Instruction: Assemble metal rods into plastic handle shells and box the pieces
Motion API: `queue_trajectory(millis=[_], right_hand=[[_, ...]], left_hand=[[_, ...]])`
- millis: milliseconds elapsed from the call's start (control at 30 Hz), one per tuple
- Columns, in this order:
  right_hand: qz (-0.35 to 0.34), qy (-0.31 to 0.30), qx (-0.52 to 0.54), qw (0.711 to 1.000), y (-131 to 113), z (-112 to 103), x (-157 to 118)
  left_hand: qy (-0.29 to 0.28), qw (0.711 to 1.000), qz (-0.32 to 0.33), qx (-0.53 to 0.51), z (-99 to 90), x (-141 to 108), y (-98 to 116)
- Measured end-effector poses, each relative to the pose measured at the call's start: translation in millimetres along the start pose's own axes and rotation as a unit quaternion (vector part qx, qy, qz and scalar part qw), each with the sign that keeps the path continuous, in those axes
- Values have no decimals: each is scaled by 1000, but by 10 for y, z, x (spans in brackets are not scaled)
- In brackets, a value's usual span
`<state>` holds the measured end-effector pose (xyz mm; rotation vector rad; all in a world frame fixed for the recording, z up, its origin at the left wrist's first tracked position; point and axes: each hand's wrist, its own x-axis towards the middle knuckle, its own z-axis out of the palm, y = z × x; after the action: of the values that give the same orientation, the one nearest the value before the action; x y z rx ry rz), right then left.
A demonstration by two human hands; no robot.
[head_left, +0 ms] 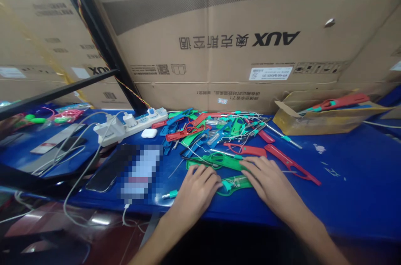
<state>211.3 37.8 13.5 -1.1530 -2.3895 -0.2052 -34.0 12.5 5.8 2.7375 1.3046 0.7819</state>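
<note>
As I monitor remotely, left hand (196,198) and right hand (269,185) press flat, fingers spread, on green plastic piece (234,184); mixed-colour plastic heap (213,131) lies unsorted beyond piece.

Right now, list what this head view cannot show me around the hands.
In the head view:
- The dark phone: its right side is hidden by a pixelated blur patch.
- The green plastic piece: its ends are covered by the left hand and right hand.
- The tangled pile of plastic pieces and wires: small parts are too small to tell apart.
</note>
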Motion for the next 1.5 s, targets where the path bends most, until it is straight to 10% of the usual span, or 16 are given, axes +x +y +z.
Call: queue_trajectory(millis=[467,700,900,1500], right_hand=[[-135,-102,-70,983,211,38,428],[-116,-71,42,990,277,-279,469],[-71,-83,144,983,302,-509,295],[-37,23,38,998,175,49,-333]], left_hand=[[47,998,-21,-32,-45,2,11],[181,981,-56,-44,-102,-41,20],[179,983,-29,-19,-111,-37,6],[131,988,-74,-26,-151,-175,3]])
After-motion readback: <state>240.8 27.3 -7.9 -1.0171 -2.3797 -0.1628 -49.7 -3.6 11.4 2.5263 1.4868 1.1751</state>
